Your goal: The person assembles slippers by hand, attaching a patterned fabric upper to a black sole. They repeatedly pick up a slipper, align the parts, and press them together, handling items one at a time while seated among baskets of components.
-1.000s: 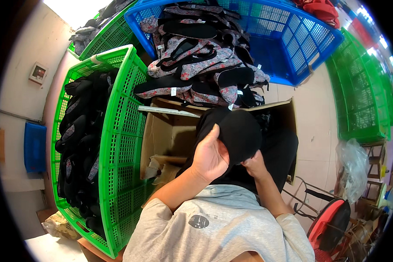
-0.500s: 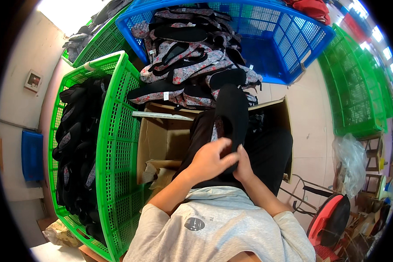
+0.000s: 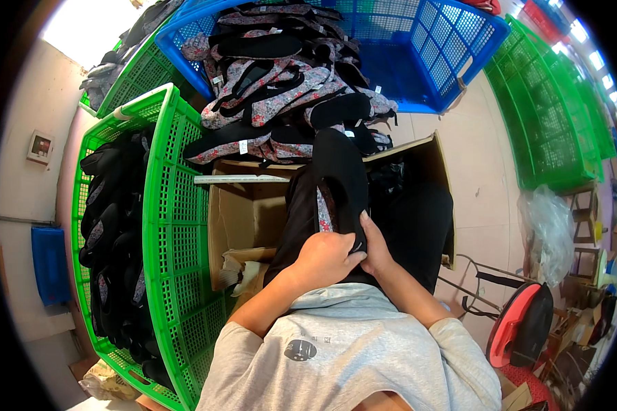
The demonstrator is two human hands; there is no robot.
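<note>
I have a black slipper (image 3: 339, 181) upright over my lap, toe pointing far, its dark sole toward me and a strip of floral lining showing along its left edge. My left hand (image 3: 325, 259) is clenched around the near end of the slipper, thumb across the heel; my right hand (image 3: 372, 241) grips the same end from the right, fingers laid along the sole. Both hands touch each other there.

I judge this as the checking or pairing step: 1 slipper in hand, held up for a look. The next move, as I read it, calls for a firm hold at the heel and a clear path to one of the containers.

Just beyond the slipper stands an open cardboard box (image 3: 243, 212). Far of that, a blue crate (image 3: 452, 61) holds a heap of floral and black slippers (image 3: 274, 89). On the left, a green crate (image 3: 178, 226) holds stacked black slippers (image 3: 110, 226). A red round object (image 3: 521, 332) sits near right.
</note>
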